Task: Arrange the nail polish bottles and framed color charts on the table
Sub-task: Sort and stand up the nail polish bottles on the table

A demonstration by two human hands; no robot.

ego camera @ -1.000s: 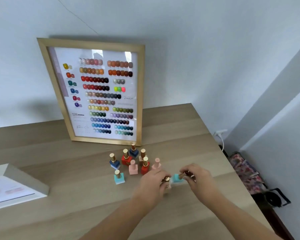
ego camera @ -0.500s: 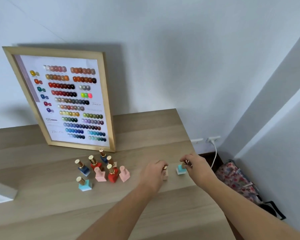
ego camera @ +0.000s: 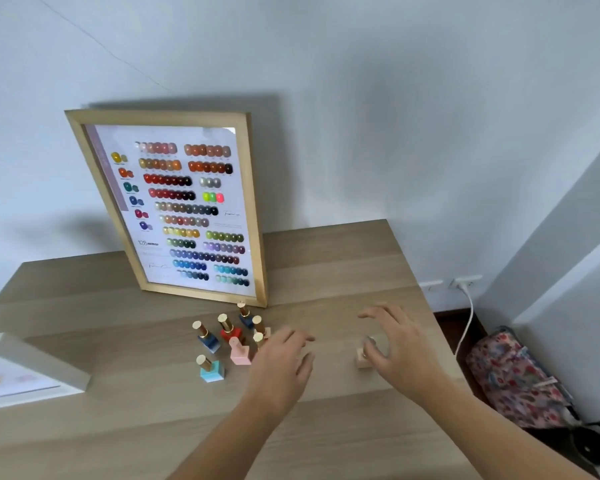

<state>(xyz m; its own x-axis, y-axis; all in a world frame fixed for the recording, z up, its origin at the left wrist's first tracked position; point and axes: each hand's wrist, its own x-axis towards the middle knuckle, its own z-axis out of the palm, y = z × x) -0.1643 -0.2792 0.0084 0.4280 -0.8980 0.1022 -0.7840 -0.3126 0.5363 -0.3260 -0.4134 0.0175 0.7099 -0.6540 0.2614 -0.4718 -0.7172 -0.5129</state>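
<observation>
A gold-framed color chart leans upright against the wall on the wooden table. In front of it stands a cluster of several nail polish bottles, among them a light blue one, a pink one, a blue one and a red one. My left hand hovers at the cluster's right side, fingers apart, holding nothing. A beige bottle stands alone to the right. My right hand is spread over it, thumb by its cap, blurred.
A white-framed chart lies flat at the table's left edge. The table's right edge runs just past my right hand. Beyond it on the floor are a floral bag and a wall socket with a white cable.
My left hand let go of the beige bottle and moved left toward the cluster. My right hand spread open; the teal bottle it held is no longer visible.
</observation>
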